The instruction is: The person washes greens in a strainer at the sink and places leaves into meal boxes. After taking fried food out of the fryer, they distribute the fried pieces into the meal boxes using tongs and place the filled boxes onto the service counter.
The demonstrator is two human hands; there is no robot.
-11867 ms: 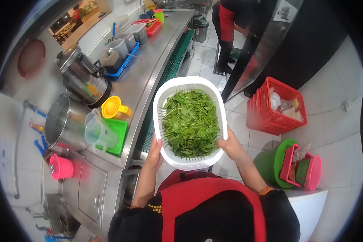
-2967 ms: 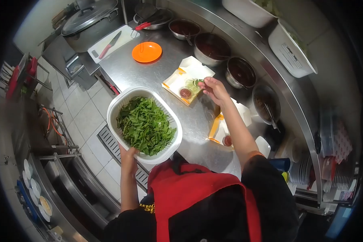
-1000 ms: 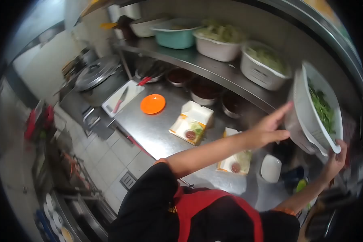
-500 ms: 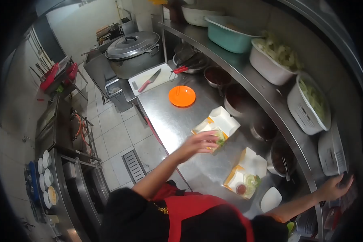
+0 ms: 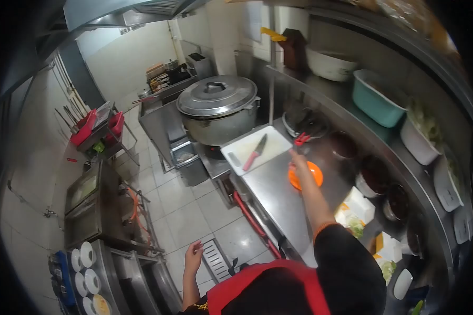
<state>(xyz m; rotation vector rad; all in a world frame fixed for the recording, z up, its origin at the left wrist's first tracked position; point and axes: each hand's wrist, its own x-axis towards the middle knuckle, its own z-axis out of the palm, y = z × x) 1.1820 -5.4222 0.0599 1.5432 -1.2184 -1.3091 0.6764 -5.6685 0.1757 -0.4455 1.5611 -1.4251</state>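
Note:
My right hand (image 5: 298, 159) reaches over the steel counter (image 5: 270, 197), just below a red-handled utensil (image 5: 301, 139); its fingers are blurred, and whether they touch it cannot be made out. Partly beneath my right forearm lies an orange plate (image 5: 314, 171). To the left, a knife with a pink handle (image 5: 255, 153) rests on a white cutting board (image 5: 235, 158). My left hand (image 5: 193, 254) hangs empty above the floor, fingers loosely apart, beside a drain grate (image 5: 215, 258). Two open food boxes (image 5: 358, 203) (image 5: 389, 245) hold greens.
A large lidded pot (image 5: 218, 118) stands behind the cutting board. Bowls of dark sauce (image 5: 373, 175) line the counter's back under a shelf (image 5: 344, 118) with a teal tub (image 5: 377, 100) and white tubs (image 5: 419, 139). Small white dishes (image 5: 88, 254) sit at lower left.
The tub of leafy greens went from my hands to the shelf's right end. My right hand has moved from there towards the red-handled utensil; my left has left the box. The view has turned left.

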